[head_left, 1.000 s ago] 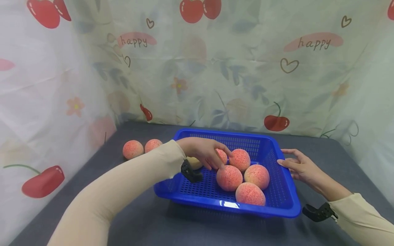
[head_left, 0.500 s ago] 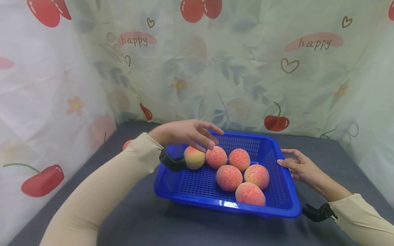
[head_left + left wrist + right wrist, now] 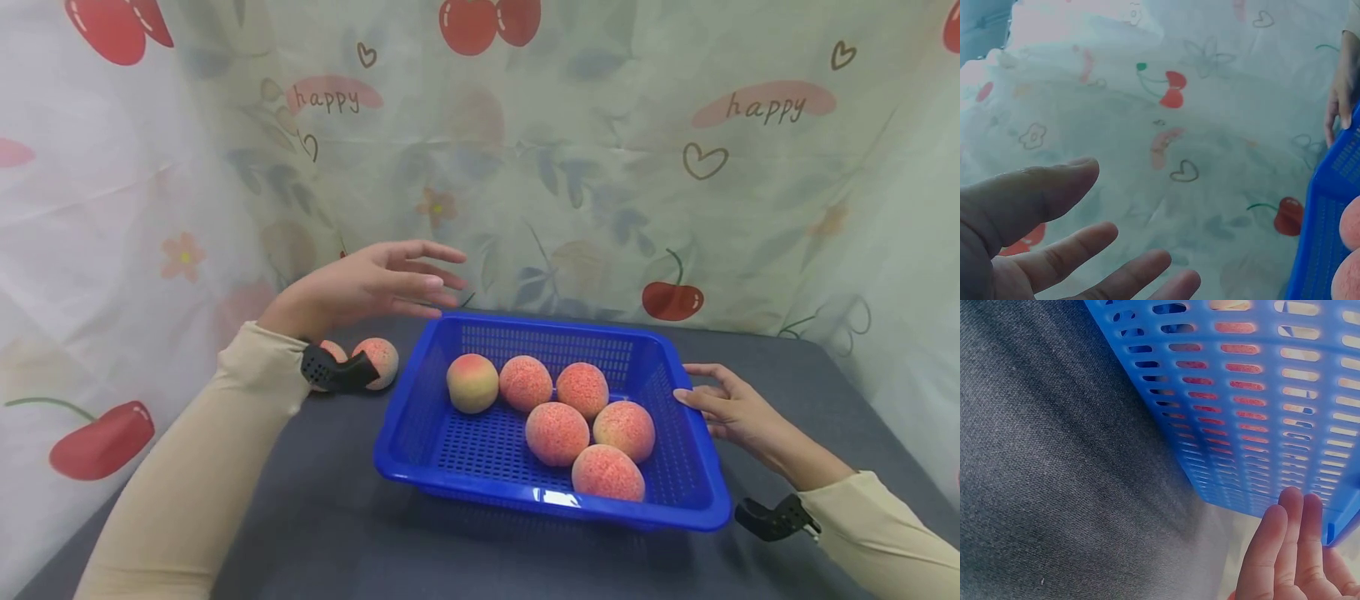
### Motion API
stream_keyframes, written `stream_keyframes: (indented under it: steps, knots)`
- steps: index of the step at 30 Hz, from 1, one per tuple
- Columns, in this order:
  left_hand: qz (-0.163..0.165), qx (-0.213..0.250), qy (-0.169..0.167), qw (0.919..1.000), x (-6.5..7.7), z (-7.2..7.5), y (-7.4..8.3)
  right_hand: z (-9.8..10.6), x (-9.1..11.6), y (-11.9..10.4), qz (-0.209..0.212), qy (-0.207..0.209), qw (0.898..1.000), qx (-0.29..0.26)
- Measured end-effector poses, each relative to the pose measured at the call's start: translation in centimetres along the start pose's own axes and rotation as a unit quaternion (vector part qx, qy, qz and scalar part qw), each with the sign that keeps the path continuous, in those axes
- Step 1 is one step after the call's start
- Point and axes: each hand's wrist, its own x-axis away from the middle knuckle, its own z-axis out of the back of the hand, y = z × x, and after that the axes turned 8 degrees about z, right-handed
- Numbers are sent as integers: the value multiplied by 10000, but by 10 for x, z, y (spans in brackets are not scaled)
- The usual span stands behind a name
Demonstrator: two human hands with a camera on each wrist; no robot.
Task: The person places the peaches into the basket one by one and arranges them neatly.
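A blue plastic basket [image 3: 480, 475] with slotted walls stands on the dark tabletop. Several pink, speckled peaches [image 3: 557, 434] lie in it, and a yellower peach [image 3: 472, 384] sits near its back left corner. My left hand [image 3: 375, 282] is raised beyond the basket's left end, fingers spread and loosely bent, holding nothing; the left wrist view shows the same bare fingers [image 3: 1088, 253]. At the right end, my right hand [image 3: 727, 406] pinches the rim, thumb on top. Its fingers [image 3: 1291, 531] lie along the outer wall in the right wrist view.
Left of the basket, two more peaches [image 3: 377, 363] lie on the tabletop [image 3: 330, 517], partly covered by the black wrist strap [image 3: 337, 371]. A printed curtain [image 3: 555, 167] rises along the back and both sides.
My left hand has drawn back from among the peaches, up and to the left, past the basket's left edge. The yellower peach stays behind in full view. My right hand has kept its place.
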Motion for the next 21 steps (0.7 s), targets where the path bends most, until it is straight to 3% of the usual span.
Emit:
stream_keyframes:
  steps: [10, 15, 21]
  knots:
    - [-216, 51, 604, 9979, 27, 41, -31, 0, -1, 3, 2, -19, 10000, 12]
    - [-70, 350, 1097, 9933, 41, 59, -54, 0, 0, 3, -12, -33, 10000, -15]
    - [227, 678, 1793, 9812, 55, 78, -84, 0, 0, 3, 20, -12, 10000, -38]
